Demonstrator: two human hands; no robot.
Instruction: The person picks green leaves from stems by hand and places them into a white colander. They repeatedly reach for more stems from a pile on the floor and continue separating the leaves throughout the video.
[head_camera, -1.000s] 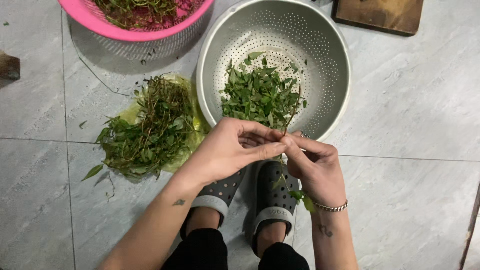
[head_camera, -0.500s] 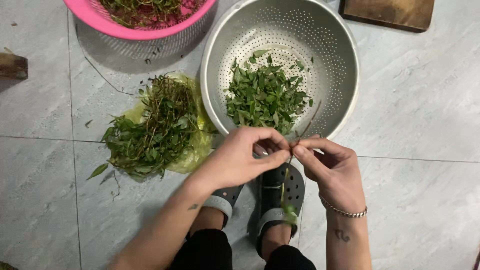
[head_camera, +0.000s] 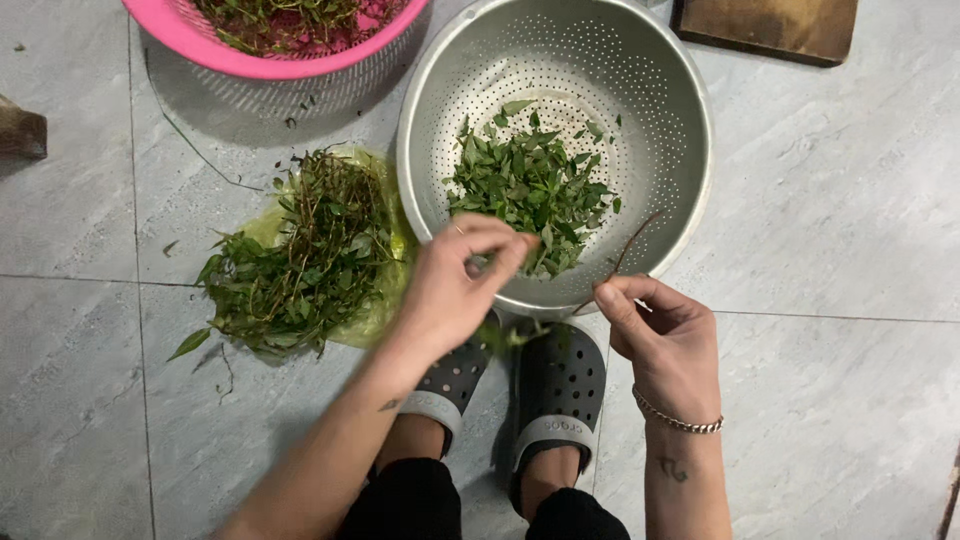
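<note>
Down at the rim of the metal colander (head_camera: 690, 130), the left hand (head_camera: 455, 290) has its grip narrowed, fingertips pinched over the picked green leaves (head_camera: 530, 190) inside; whether it holds any is unclear. Meanwhile the right hand (head_camera: 665, 335) grips a thin bare stem (head_camera: 625, 255) between thumb and forefinger, just beside the colander's near edge, above the grey clogs (head_camera: 560, 385).

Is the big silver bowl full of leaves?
No. The colander holds only a small heap of leaves; most of its holed wall shows bare.
</note>
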